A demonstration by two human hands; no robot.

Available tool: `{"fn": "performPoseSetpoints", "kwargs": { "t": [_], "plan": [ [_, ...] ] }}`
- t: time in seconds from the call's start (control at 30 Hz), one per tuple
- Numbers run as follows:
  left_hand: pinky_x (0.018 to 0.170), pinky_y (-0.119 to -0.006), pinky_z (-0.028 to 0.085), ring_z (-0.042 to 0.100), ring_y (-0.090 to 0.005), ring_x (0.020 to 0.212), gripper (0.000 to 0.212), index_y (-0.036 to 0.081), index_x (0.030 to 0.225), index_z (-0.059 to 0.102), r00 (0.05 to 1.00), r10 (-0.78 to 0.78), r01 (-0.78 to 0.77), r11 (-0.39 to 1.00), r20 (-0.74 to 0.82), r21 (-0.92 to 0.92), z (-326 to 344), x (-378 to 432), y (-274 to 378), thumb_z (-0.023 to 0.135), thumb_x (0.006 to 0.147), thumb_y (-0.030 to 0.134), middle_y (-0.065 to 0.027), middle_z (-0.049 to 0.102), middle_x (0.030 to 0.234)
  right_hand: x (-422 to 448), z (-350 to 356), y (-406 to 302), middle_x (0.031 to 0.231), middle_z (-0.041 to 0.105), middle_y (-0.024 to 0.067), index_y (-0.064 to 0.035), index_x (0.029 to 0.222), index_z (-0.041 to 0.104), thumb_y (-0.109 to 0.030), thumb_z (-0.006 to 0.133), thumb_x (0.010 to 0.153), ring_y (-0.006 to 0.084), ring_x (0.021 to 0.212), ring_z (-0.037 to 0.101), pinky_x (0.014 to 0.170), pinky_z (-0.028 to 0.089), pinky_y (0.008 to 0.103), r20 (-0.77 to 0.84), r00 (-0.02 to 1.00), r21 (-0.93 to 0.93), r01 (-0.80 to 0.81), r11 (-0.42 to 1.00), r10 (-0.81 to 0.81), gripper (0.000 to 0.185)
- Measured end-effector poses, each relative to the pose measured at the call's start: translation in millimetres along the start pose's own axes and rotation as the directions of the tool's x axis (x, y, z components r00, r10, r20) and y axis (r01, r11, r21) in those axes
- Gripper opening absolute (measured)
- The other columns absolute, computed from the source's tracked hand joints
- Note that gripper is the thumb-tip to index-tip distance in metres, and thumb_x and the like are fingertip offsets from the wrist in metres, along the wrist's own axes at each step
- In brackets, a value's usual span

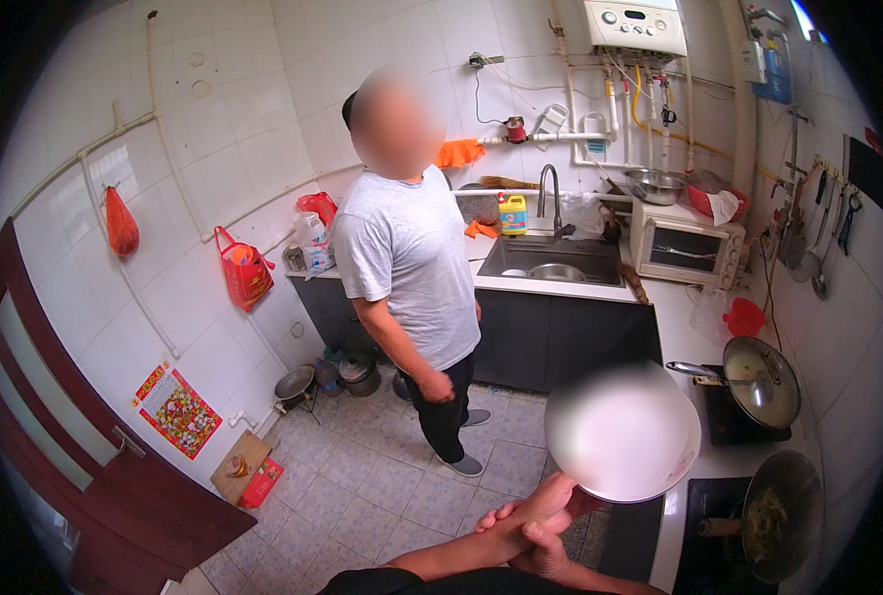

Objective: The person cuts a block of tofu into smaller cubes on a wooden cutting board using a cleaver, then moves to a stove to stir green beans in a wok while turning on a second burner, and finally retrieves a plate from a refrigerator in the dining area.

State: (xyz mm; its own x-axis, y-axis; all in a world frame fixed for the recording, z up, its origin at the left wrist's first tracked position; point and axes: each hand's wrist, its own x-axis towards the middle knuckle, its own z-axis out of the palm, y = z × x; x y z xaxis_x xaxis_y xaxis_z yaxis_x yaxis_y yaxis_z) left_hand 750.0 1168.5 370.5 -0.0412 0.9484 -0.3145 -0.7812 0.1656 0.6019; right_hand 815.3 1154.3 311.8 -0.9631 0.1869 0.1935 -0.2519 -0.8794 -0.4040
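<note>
My left hand (554, 500) grips the near rim of a wide white bowl (668, 446), tilted so that its inside faces me. Part of the bowl's inside is blurred, so I cannot tell whether anything is in it. My right hand (542, 543) is wrapped around my left wrist, its fingertips showing on the far side. Just right of the bowl, a lidded pan (761, 383) sits on a black cooktop. Nearer to me, a dark wok (783, 517) with a wooden handle contains greenish food.
Another person (411, 268) in a grey T-shirt stands across the tiled floor (367, 491). Behind them are a sink (497, 260), a yellow bottle (513, 216) and a toaster oven (679, 242). A red plastic scoop (745, 318) lies on the right counter. The brown door (151, 513) stands at left.
</note>
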Motion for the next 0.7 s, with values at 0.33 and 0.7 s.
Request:
{"fn": "performPoseSetpoints", "kwargs": {
  "t": [0.33, 0.7],
  "plan": [
    [0.094, -0.033, 0.037, 0.044, -0.0177, 0.110, 0.043, 0.004, 0.125, 0.036, 0.998, -0.034, 0.034, 0.999, -0.048, -0.012, -1.4, 0.9, -0.9, 0.042, 0.089, 0.025, -0.0085, 0.042, 0.125, 0.8, 0.5, -0.8, 0.103, 0.048, 0.0148, -0.0047, 0.104, 0.045, -0.033, 0.064, 0.070, 0.0296, 0.104, 0.044, 0.095, 0.030, 0.0450, -0.045, 0.998, -0.033, -0.033, 0.999, 0.032, 0.049],
    [0.093, -0.031, 0.037, 0.045, -0.0172, 0.107, 0.043, 0.004, 0.126, 0.036, 0.995, -0.044, 0.042, 0.999, -0.091, -0.027, -0.9, 1.8, 1.1, 0.043, 0.088, 0.026, -0.0083, 0.043, 0.122, 1.3, -5.0, 2.2, 0.105, 0.048, 0.0154, -0.0039, 0.104, 0.045, -0.031, 0.065, 0.070, 0.0301, 0.105, 0.045, 0.096, 0.030, 0.0453, -0.051, 0.998, 0.001, -0.044, 0.999, 0.044, 0.048]
  ]
}}
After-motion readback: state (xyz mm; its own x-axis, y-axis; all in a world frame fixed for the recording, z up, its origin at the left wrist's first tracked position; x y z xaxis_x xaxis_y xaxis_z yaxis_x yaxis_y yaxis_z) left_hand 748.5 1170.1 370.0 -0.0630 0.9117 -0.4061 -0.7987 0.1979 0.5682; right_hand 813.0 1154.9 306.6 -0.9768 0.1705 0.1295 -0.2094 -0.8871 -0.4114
